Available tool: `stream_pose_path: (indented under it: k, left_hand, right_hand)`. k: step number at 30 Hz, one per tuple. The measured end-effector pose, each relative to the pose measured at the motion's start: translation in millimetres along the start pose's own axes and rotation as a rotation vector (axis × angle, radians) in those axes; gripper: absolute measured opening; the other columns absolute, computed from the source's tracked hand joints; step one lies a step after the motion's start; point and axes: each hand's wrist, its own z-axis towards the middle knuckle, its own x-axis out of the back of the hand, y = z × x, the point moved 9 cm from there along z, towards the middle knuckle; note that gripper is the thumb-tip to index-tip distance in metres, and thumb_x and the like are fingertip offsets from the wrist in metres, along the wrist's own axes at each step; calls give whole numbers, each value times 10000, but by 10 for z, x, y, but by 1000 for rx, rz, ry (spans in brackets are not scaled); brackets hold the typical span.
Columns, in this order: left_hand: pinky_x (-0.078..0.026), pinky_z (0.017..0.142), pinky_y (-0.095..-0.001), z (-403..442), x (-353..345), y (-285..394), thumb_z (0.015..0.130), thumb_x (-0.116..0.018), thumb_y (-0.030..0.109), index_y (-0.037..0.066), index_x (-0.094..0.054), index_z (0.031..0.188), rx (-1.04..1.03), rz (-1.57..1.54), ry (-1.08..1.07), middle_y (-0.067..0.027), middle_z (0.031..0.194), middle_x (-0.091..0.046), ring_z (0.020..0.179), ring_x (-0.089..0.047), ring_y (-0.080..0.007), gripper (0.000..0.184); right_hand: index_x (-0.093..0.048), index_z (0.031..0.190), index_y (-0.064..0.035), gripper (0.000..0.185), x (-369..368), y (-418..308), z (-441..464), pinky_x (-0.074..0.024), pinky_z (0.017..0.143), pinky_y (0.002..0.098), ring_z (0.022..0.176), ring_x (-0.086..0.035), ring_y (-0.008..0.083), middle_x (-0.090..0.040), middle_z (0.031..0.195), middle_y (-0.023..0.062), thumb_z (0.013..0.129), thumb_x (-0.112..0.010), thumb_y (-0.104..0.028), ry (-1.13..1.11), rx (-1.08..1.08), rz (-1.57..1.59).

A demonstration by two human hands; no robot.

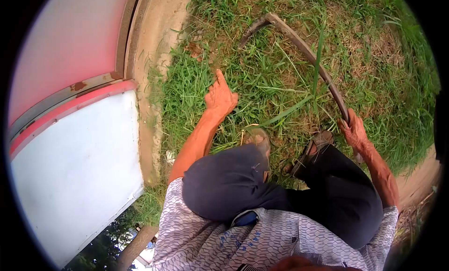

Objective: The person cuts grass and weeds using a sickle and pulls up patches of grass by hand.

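Observation:
My right hand point(354, 131) is wrapped round the lower end of a long wooden handle point(308, 53). The handle slants up and left over the grass and bends into a short, dark head point(255, 30) at its top. My left hand point(220, 96) is stretched over the green grass point(187, 91), apart from the tool. Its index finger points away from me and the other fingers look partly curled; nothing shows in it. Long grass blades point(292, 110) lie between my two hands.
A white panel point(77, 177) with a red edge and a pink panel above it stand at the left, beside a concrete strip point(147, 126). My shoes point(322, 140) and bent knees are below my hands. A tree trunk point(135, 247) shows at the bottom left.

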Motion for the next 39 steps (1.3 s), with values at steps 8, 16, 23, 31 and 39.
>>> stream_pose_path:
  k: [8,16,23,31,39]
  left_hand:
    - [-459,661,-519,-28,-43,-375,874,-471,195,-63,-559,850,-194,-183,88,-274,720,-600,671,-604,-395,274]
    - [-449,547,-467,-682,-130,-84,841,-545,170,5,-488,804,-444,-29,11,-189,632,-556,613,-590,-372,178]
    - [-452,632,-479,-1240,-681,-246,858,-535,175,6,-539,793,-653,44,-329,-164,703,-602,690,-610,-347,181]
    - [-443,701,-499,-1233,-780,-651,814,-506,204,-2,-540,781,-430,-133,-556,-183,731,-584,754,-598,-340,212]
    - [-450,851,-492,570,474,-579,717,-603,139,-45,-541,1106,-325,246,381,-198,1333,-445,1139,-490,-364,434]
  right_hand:
    - [-409,949,-4,252,-329,-817,204,-428,606,508,659,-555,462,-546,711,276,874,-545,-202,-6,166,-112]
    - [-426,982,-7,254,-266,207,-656,-446,606,490,645,-558,467,-550,683,269,877,-542,-206,-128,-24,-101]
    - [-437,970,-14,275,-274,-594,98,-434,615,484,631,-538,431,-538,692,239,892,-558,-248,49,152,-42]
    - [-456,928,-48,224,-41,893,-1163,-384,492,358,518,-492,262,-499,612,125,877,-592,-217,33,-37,-51]
    - [-484,914,-32,278,65,-215,-602,-383,528,377,568,-449,204,-473,636,98,848,-613,-270,156,-118,45]
